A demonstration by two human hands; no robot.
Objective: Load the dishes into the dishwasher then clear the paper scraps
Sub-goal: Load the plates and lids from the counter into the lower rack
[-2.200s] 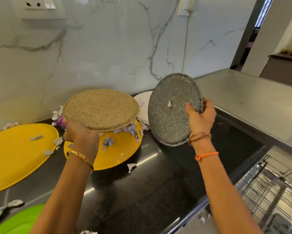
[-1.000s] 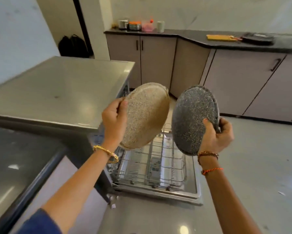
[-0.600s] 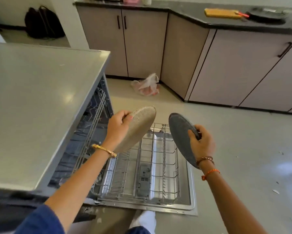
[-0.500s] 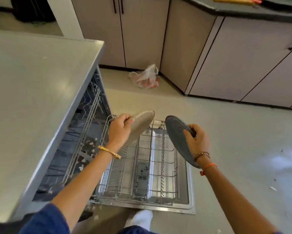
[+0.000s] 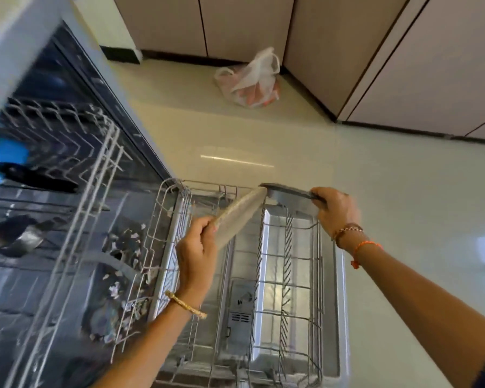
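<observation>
Left hand [image 5: 197,247]: fingers curled round the near rim of a round speckled beige plate [image 5: 239,214]; a gold bangle sits on the wrist. The plate is seen nearly edge-on, tilted, above the far part of the pulled-out lower rack.

Right hand [image 5: 337,208]: fingers and thumb clasp the right rim of a round speckled grey plate [image 5: 289,193]; beaded and orange thread bands on the wrist. This plate lies nearly flat, above the rack's far edge. The far rims of the two plates meet or nearly meet; contact cannot be told.

Lower rack, grey wire, of the open dishwasher [image 5: 289,278]: drawn out over the lowered door, rows of upright tines, no dishes visible among them.

Upper rack, white wire [image 5: 76,175]: partly inside the dishwasher tub at left, blurred. A blue item [image 5: 4,158] and dark utensils lie in it; what they are cannot be told.

Paper scraps, small and pale [image 5: 129,242]: scattered inside the tub, near the lower rack's left side.

Plastic bag, translucent white with orange contents [image 5: 252,79]: on the pale tiled floor [image 5: 403,191], close to the corner of the beige base cabinets [image 5: 347,37], well apart from the dishwasher.
</observation>
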